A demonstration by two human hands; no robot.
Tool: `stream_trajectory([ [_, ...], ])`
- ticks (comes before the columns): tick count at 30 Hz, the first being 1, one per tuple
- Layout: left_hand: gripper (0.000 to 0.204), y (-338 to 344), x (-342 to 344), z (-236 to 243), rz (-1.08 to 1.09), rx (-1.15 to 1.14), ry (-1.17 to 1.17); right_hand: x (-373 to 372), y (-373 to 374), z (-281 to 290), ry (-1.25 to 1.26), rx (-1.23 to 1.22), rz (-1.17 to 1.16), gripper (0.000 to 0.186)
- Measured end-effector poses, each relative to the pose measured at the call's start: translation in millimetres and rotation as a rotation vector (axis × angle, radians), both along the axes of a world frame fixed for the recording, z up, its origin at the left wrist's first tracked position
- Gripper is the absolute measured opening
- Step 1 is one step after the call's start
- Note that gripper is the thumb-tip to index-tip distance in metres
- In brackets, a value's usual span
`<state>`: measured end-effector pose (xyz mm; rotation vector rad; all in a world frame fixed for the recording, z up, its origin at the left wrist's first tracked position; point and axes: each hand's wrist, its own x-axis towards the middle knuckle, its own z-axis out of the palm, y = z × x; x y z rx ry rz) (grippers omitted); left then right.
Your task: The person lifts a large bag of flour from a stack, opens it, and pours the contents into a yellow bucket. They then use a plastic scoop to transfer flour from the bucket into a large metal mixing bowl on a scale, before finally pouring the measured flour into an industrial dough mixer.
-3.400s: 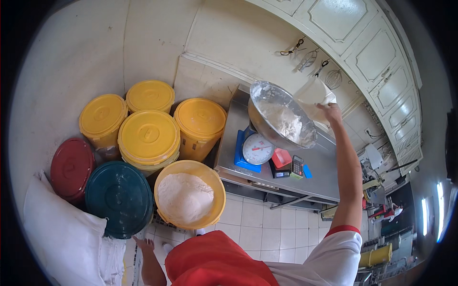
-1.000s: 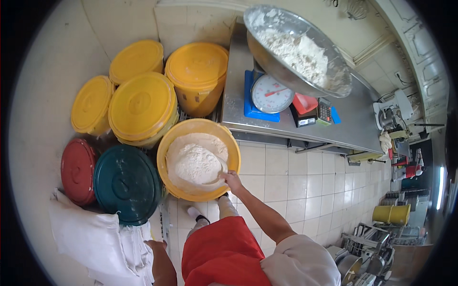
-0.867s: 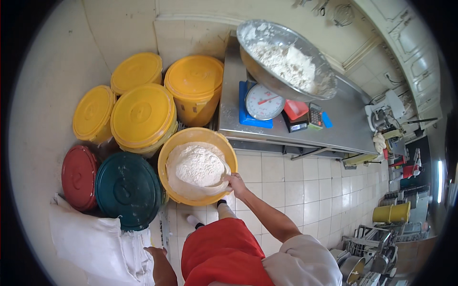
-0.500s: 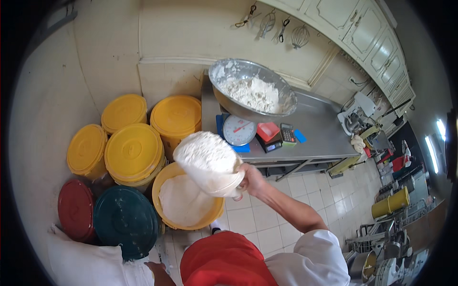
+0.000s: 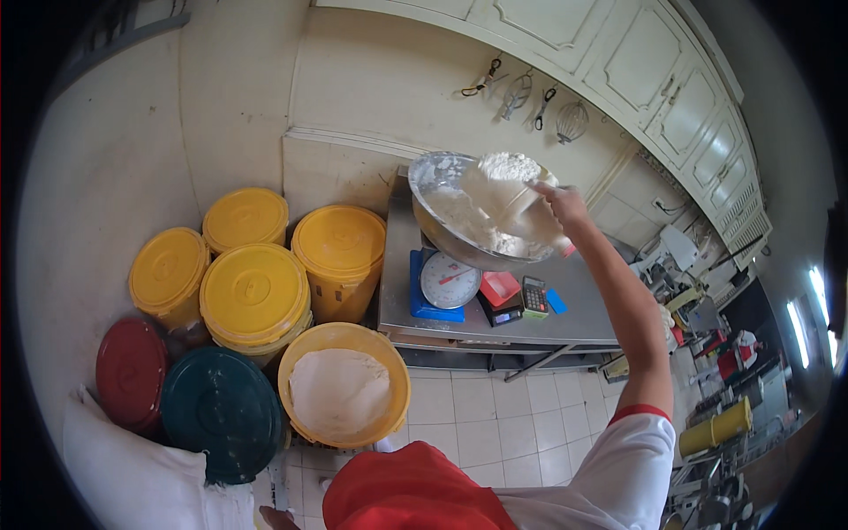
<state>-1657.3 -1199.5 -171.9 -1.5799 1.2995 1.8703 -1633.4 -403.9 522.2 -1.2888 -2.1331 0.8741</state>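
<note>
My right hand (image 5: 556,205) is closed on a cream-coloured plastic scoop (image 5: 505,199), held tilted over a big metal bowl (image 5: 433,210). White flour (image 5: 510,165) heaps at the scoop's upper end, and more flour lies in the bowl. Beneath the bowl stands a blue dial scale (image 5: 450,281) on the steel table. At the lower edge only a bit of my left hand (image 5: 277,518) shows, near a white sack (image 5: 132,468); its fingers cannot be made out. An uncovered yellow tub (image 5: 402,402) with flour inside stands in front of the table.
Lidded yellow tubs (image 5: 254,287), a dark red lid (image 5: 131,375) and a dark green lid (image 5: 221,415) crowd the left. On the steel table (image 5: 574,325) are a red tray (image 5: 500,288), a calculator (image 5: 534,296) and a small digital device (image 5: 505,315). Whisks (image 5: 572,124) hang behind.
My right hand has carried the full scoop from above the uncovered tub up and right to the bowl, tipping it there. My left hand has slipped mostly out of view.
</note>
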Motion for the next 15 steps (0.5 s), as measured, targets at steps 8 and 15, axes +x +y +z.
stream_trajectory([
  [8,0.067,45.5,-14.5,39.0,0.258,-0.038,-0.077,-69.4,17.0,-40.2,-0.97,1.005,0.167,0.045],
  [15,0.061,35.0,6.7,44.1,0.261,-0.185,-0.104,-90.7,42.4,-13.9,-1.172,1.137,0.181,0.04],
])
